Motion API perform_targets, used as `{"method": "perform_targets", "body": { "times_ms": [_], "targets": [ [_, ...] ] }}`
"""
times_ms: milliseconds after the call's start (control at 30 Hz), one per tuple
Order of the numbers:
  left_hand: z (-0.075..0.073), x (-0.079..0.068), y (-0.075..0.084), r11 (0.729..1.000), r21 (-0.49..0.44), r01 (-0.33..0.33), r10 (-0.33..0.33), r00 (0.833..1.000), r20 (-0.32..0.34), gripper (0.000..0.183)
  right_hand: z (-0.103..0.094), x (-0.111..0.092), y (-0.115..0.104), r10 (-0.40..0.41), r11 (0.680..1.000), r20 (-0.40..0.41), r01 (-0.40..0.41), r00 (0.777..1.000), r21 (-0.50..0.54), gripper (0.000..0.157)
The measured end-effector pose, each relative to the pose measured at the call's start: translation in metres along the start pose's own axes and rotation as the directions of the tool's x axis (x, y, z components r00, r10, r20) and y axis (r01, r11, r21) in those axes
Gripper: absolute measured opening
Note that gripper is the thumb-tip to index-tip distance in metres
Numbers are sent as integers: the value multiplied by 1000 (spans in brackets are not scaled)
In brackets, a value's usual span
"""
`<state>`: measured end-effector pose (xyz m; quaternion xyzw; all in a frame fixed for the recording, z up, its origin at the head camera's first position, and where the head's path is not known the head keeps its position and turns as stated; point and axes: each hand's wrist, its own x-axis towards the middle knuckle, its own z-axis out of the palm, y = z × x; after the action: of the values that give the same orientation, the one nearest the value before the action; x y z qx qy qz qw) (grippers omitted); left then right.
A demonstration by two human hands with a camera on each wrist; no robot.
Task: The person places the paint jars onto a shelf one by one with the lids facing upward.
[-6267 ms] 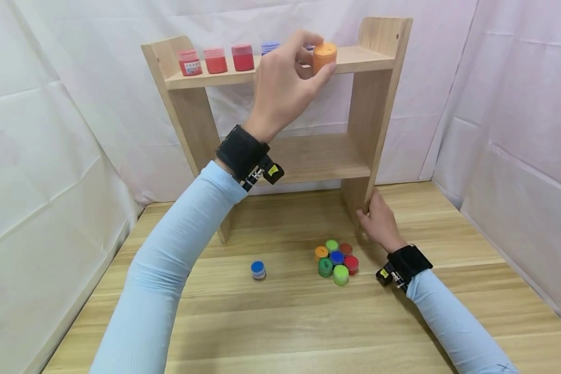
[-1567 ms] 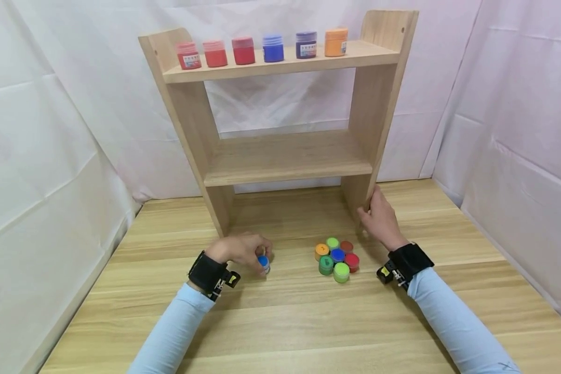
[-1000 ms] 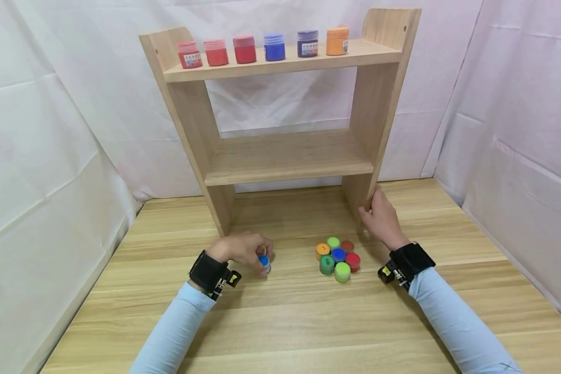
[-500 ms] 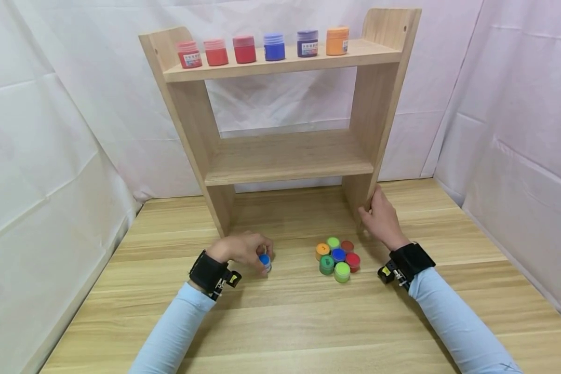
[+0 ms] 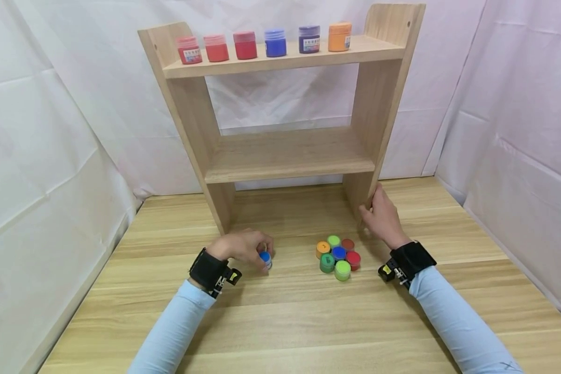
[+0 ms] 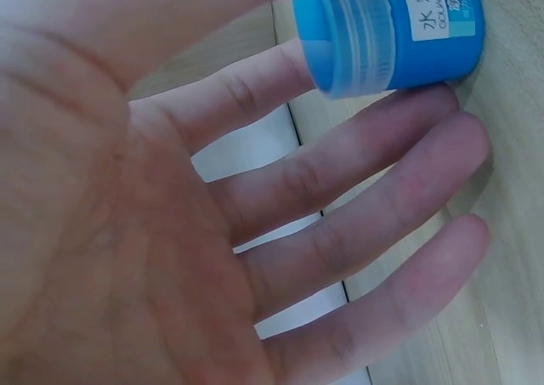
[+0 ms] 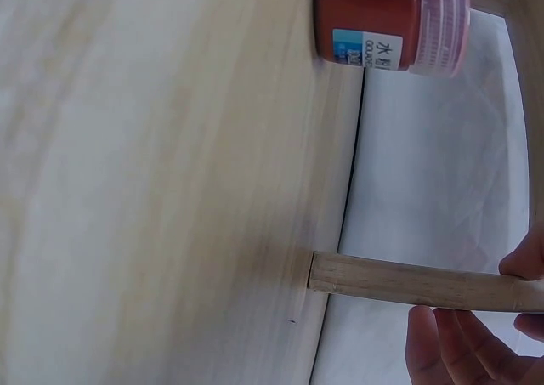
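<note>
A small blue gouache paint jar stands on the table, held between the thumb and fingers of my left hand. In the left wrist view its white label faces out and the other fingers stretch out beside it. My right hand grips the lower front edge of the wooden shelf's right side panel, thumb on one side and fingers on the other. Between the hands stands a cluster of several paint jars, with an orange jar, a dark green jar, a light green jar and a red jar.
Along the shelf's top board runs a row of several jars: reds at the left, then a blue jar, a dark purple jar and an orange jar. The middle board spans below. White cloth hangs around the table.
My left hand has set the orange jar on the top board, come down to the table and taken hold of the blue jar. The right hand has stayed on the side panel.
</note>
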<state>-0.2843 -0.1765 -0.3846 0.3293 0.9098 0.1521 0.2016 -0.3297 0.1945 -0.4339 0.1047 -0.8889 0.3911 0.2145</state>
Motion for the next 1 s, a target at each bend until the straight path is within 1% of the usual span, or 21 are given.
{"method": "perform_targets", "body": {
  "times_ms": [333, 533, 700, 867, 1000],
  "targets": [
    [0, 1, 0, 1000, 21, -23, 24, 999, -47, 28, 0, -1, 0, -3, 1000, -2, 3, 1000, 8, 70],
    [2, 3, 1, 1000, 24, -13, 15, 998, -69, 26, -2, 0, 0, -10, 1000, 0, 10, 1000, 3, 68],
    [4, 5, 2, 999, 21, -25, 27, 996, -82, 26, -5, -2, 0, 6, 1000, 13, -7, 1000, 7, 67],
    [6, 6, 3, 999, 15, -41, 43, 994, -101, 24, -8, -3, 0, -13, 1000, 12, 13, 1000, 11, 67],
    [5, 4, 1, 999, 15, -52, 53, 992, -118, 24, -7, 0, -2, -24, 999, 22, 23, 999, 22, 68]
  ]
}}
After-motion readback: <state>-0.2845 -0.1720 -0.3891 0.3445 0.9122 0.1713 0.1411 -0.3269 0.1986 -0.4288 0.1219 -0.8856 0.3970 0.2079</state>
